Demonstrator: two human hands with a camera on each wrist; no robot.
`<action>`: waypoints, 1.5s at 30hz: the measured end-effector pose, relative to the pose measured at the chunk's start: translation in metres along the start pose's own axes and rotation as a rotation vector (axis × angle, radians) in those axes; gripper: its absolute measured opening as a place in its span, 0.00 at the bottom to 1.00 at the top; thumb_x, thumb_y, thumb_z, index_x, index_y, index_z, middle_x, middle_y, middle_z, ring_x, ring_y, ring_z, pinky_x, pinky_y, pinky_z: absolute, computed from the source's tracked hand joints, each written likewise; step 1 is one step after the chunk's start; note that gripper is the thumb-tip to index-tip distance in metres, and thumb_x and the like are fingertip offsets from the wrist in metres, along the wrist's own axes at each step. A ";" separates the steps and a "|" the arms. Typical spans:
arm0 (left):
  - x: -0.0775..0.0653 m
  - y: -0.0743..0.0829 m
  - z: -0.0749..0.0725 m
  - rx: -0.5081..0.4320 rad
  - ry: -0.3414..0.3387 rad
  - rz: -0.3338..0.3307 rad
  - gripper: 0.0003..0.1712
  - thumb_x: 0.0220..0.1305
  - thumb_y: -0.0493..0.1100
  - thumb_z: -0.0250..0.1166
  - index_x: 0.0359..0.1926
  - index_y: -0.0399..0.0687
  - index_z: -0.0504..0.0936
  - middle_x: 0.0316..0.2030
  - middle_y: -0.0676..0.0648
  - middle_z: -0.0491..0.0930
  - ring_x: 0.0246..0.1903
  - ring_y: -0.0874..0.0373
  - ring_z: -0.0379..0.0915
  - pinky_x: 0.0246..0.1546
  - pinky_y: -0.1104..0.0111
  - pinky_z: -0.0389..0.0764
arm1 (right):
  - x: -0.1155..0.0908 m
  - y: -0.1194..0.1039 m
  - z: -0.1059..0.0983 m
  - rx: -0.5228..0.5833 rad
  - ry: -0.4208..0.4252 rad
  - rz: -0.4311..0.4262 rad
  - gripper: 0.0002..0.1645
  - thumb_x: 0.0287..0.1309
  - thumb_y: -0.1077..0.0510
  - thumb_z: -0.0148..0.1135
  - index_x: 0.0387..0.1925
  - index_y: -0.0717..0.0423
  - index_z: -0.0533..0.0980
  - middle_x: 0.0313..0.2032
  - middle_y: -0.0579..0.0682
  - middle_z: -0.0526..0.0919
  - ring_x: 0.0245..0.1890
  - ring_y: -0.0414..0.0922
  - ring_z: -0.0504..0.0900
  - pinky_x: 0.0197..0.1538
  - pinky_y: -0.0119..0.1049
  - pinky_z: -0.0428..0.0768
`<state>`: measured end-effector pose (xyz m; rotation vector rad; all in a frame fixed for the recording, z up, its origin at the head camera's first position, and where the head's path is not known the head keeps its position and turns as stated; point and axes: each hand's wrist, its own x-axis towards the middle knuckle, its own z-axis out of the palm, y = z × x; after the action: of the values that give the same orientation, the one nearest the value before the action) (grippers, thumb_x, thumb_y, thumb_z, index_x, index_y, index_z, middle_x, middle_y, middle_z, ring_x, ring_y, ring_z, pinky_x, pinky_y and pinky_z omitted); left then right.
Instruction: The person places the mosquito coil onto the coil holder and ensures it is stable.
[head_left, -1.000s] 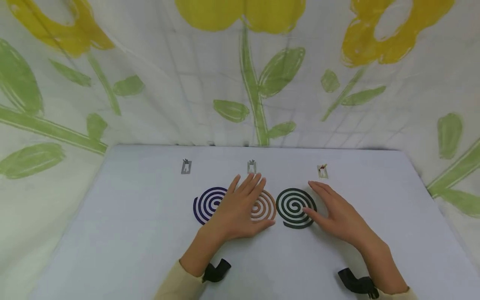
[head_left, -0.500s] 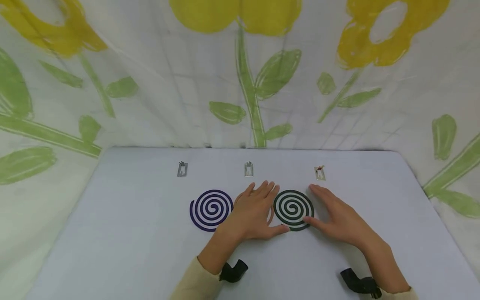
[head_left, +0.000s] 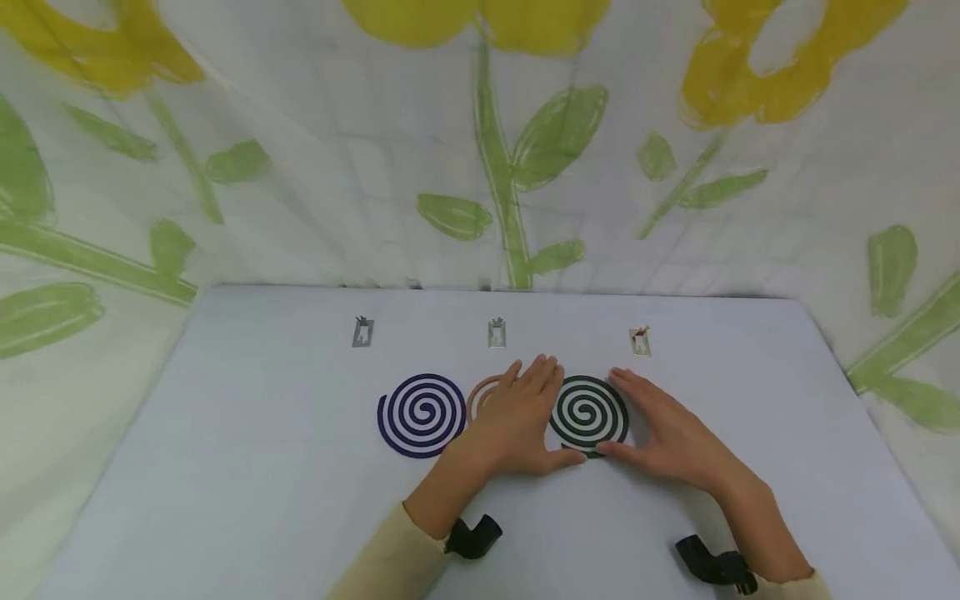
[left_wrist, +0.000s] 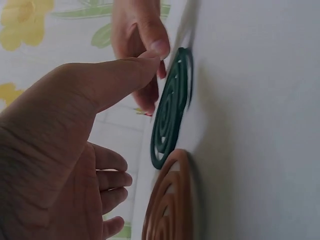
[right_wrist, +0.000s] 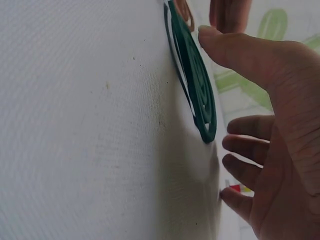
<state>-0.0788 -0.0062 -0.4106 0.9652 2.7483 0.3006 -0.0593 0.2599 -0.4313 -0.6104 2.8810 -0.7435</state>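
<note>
Three mosquito coils lie in a row on the white table: a dark blue one (head_left: 422, 415), an orange-brown one (left_wrist: 172, 200) and a dark green one (head_left: 588, 412). My left hand (head_left: 517, 421) is above the orange-brown coil and hides most of it, fingers extended and thumb out toward the green coil's near edge. On the other side, my right hand (head_left: 667, 433) has its fingers extended by the green coil's right edge, its thumb over the near edge. Neither hand visibly grips a coil. Contact with the green coil is unclear.
Three small metal coil stands stand along the back: left (head_left: 363, 332), middle (head_left: 497, 333) and right (head_left: 640, 342). A hanging cloth with painted flowers (head_left: 502, 167) rises behind the table's far edge. Black wrist mounts (head_left: 474, 537) sit at both wrists.
My left hand has moved right, from between the blue and orange-brown coils to over the orange-brown coil, beside the green one. The blue coil is now uncovered. My right hand has shifted slightly.
</note>
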 end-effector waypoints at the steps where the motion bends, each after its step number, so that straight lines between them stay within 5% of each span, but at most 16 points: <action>1: 0.000 0.001 0.002 -0.006 -0.007 0.002 0.64 0.65 0.80 0.59 0.84 0.41 0.53 0.85 0.42 0.52 0.86 0.49 0.42 0.87 0.51 0.50 | -0.002 0.000 0.001 0.000 -0.001 0.004 0.58 0.56 0.36 0.78 0.78 0.59 0.65 0.78 0.61 0.68 0.78 0.65 0.66 0.74 0.68 0.69; 16: 0.002 0.008 0.007 -0.004 -0.009 0.007 0.61 0.66 0.76 0.62 0.82 0.38 0.57 0.85 0.41 0.52 0.86 0.49 0.40 0.88 0.62 0.46 | -0.003 0.005 -0.001 0.014 -0.022 -0.002 0.61 0.50 0.35 0.82 0.75 0.63 0.67 0.78 0.62 0.66 0.77 0.67 0.66 0.71 0.69 0.72; 37: 0.003 0.006 0.014 0.084 0.008 -0.040 0.60 0.65 0.77 0.63 0.80 0.39 0.62 0.83 0.40 0.57 0.85 0.47 0.45 0.87 0.61 0.51 | -0.001 0.007 -0.001 0.055 -0.048 -0.024 0.62 0.48 0.38 0.84 0.75 0.65 0.67 0.79 0.66 0.63 0.77 0.71 0.63 0.72 0.73 0.69; 45: 0.004 0.003 0.015 0.094 0.035 -0.010 0.58 0.65 0.77 0.63 0.79 0.39 0.65 0.82 0.40 0.58 0.85 0.46 0.46 0.87 0.60 0.51 | -0.003 0.003 -0.001 0.054 -0.043 -0.007 0.62 0.48 0.36 0.83 0.75 0.64 0.67 0.79 0.64 0.63 0.78 0.70 0.63 0.71 0.71 0.72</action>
<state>-0.0763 0.0004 -0.4244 0.9780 2.8206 0.1898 -0.0577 0.2643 -0.4317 -0.6227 2.8111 -0.7957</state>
